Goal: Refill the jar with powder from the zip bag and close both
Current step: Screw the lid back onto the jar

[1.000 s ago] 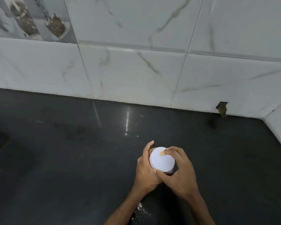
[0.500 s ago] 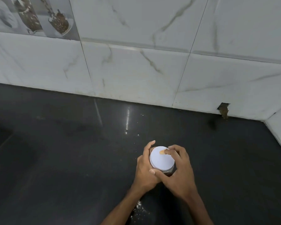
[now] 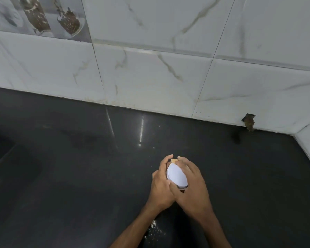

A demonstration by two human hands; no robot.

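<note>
A small jar with a round white lid [image 3: 176, 176] stands on the black counter [image 3: 79, 176], near the front middle. My left hand [image 3: 160, 187] wraps around the jar's left side. My right hand [image 3: 191, 187] covers the lid from the right, fingers curled over its rim. A small tan smear [image 3: 174, 160] sits at the lid's far edge. The jar's body is almost wholly hidden by both hands. No zip bag is in view.
Spilled white powder [image 3: 153, 228] speckles the counter between my forearms, with a few specks farther back [image 3: 157, 125]. A white marble-tiled wall [image 3: 150, 77] rises behind and at the right corner, with a chipped hole [image 3: 249, 121] low down.
My right hand has turned over the lid, so its fingers now cover more of the lid. The camera has shifted slightly; the jar stays in place.
</note>
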